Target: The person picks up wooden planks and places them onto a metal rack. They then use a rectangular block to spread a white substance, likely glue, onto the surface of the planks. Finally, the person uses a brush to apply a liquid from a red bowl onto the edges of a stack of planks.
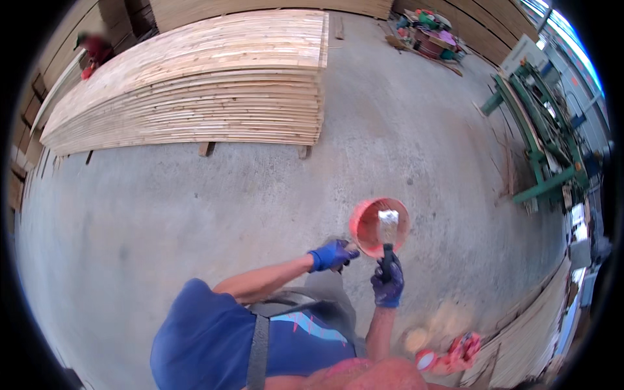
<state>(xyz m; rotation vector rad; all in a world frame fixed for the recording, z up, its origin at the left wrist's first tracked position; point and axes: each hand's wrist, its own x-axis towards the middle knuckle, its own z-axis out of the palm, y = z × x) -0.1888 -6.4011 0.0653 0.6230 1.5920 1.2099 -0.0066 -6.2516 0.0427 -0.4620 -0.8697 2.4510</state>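
I am standing on the concrete floor (195, 214) and holding a small orange-red bucket (379, 227) out in front of me; my left hand (333, 255), in a blue glove, is gripping it at its near-left rim, the fingers curled and pressed closed around the edge or a handle there, though I cannot tell which; my right hand (387, 285), in a darker purple glove, is wrapping its fingers tight around the black handle of a flat paintbrush (388, 235); the brush is pointing away from me, its pale bristles sitting over the bucket's mouth, dipped into it or hovering just above it, and I cannot tell which from here.

As I judge it, I am in the loading step, getting whatever is in the bucket onto the bristles; the next move is calling for a steady left hand, so the bucket is not tipping, and a slow lift of the brush along the rim, so nothing is dripping on the floor.

Well apart from me, a long stack of pale wooden boards (195, 91) is lying on bearers; a green machine (539, 130) is standing at the right; a second small red container (427, 359) is sitting low by my right side, beside a scatter of sawdust.
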